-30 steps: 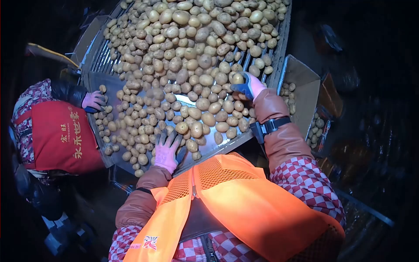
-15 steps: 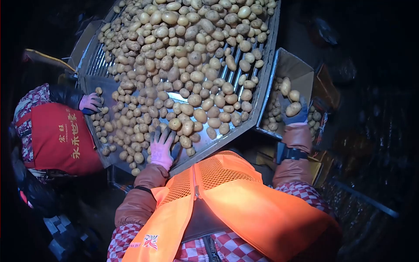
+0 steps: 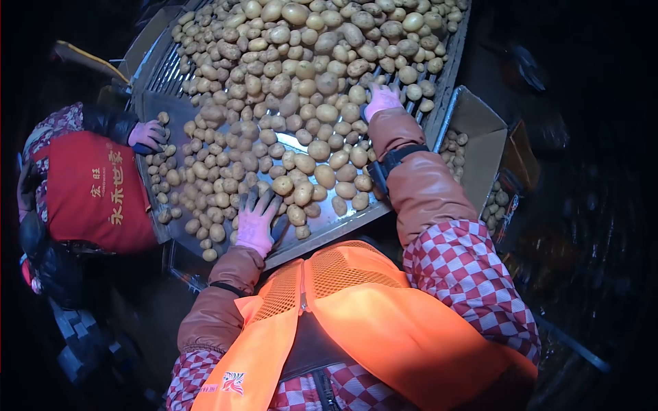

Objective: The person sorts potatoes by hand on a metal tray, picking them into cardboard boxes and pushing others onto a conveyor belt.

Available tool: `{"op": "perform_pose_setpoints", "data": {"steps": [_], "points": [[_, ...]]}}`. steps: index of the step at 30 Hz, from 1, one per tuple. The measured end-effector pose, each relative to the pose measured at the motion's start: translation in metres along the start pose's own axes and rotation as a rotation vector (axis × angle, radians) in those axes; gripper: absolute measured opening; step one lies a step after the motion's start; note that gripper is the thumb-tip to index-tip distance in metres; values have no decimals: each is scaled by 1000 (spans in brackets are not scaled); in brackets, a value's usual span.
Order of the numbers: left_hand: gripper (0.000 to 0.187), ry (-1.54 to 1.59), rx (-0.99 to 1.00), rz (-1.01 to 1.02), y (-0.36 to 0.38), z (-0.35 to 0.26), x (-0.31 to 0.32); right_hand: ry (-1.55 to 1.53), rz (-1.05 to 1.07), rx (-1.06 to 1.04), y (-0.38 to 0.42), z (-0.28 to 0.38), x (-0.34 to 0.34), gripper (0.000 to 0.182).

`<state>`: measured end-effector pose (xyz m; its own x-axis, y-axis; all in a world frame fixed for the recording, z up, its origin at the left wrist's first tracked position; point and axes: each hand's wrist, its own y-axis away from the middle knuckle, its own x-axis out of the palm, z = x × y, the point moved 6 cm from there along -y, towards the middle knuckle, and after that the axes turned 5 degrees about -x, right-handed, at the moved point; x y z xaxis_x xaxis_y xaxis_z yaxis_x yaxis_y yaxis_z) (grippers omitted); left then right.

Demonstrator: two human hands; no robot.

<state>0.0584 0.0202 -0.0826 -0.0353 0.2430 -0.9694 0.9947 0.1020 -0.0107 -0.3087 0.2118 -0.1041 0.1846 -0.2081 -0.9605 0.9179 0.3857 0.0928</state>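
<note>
Reaching among potatoes (image 3: 325,177): wearer's two hands (image 3: 256,220) (image 3: 384,101)

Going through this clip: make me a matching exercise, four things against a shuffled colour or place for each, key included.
1. Left hand
2. Right hand
3. Wearer's vest
4. Co-worker's lettered garment

A. Red
B. Beside the slats, farther from the wearer's body
C. Orange
D. At the metal tray's near edge, fingers spread

Pairs: 1-D, 2-B, 3-C, 4-A
</note>
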Motion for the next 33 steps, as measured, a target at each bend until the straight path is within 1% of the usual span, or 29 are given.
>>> {"op": "perform_pose_setpoints", "data": {"steps": [1, 3, 4, 5, 7, 8, 11, 12, 15, 16, 17, 18, 19, 20, 21, 22, 23, 26, 27, 28, 29, 30, 31, 33], "points": [[55, 4, 1, 1, 2, -1, 0, 21, -8, -17, -2, -6, 14, 58], [55, 14, 6, -11, 0, 0, -2, 67, -39, -55, -6, -16, 18, 53], [55, 12, 7, -14, -1, 1, -3, 66, -58, -63, -11, -22, 20, 47], [55, 12, 8, -16, -1, 2, -4, 43, -131, -129, -2, -22, 11, 43], [55, 21, 5, -11, 0, 1, -3, 50, -32, -177, 1, -31, 1, 37], [55, 27, 5, -8, 0, 2, -4, -117, -94, -94, 6, -40, -3, 32], [55, 33, 6, 1, -1, 1, -5, -317, -174, -235, 23, -45, -6, 32], [54, 32, 8, 1, -2, 1, -6, -500, -90, -89, 32, -42, -10, 30], [54, 49, -4, 18, -3, 0, -6, -885, -221, -100, 51, -39, -25, 27], [54, 52, -2, 23, -4, 0, -5, -1119, -127, 46, 59, -43, -32, 25], [54, 53, -2, 28, -4, 1, -5, -1122, -170, 59, 57, -59, -40, 24], [55, 56, -4, 33, -4, 2, -4, -984, -338, 42, 61, -74, -56, 25], [55, 51, -2, 42, -3, 3, -3, -1173, -315, 139, 75, -75, -81, 27], [55, 48, -3, 50, -3, 4, -2, -1126, -370, 93, 73, -111, -84, 30], [56, 47, -7, 55, -3, 4, -1, -1019, -285, 157, 70, -147, -79, 42], [56, 49, -13, 62, -3, 5, -2, -514, -257, 49, 71, -163, -88, 48], [56, 54, -15, 72, -4, 5, -5, -8, -223, -54, 73, -160, -96, 55], [56, 67, -25, 79, -8, 3, -5, -157, -143, 58, 16, -165, -83, 62], [56, 68, -28, 93, -5, 4, -5, -195, -40, 216, 6, -118, -106, 60], [56, 59, -26, 99, -4, 4, -5, -189, -50, 239, -13, -100, -105, 59], [56, 50, -23, 100, -4, 4, -3, -97, -31, 185, -38, -94, -93, 63], [56, 41, -23, 100, -5, 4, -2, 2, 18, 152, -53, -85, -85, 69], [56, 42, -25, 105, -6, 4, -1, 92, 98, 91, -69, -84, -64, 72], [56, 45, -31, 116, -6, 5, -1, 86, 51, 197, -73, -89, -43, 70]]}}
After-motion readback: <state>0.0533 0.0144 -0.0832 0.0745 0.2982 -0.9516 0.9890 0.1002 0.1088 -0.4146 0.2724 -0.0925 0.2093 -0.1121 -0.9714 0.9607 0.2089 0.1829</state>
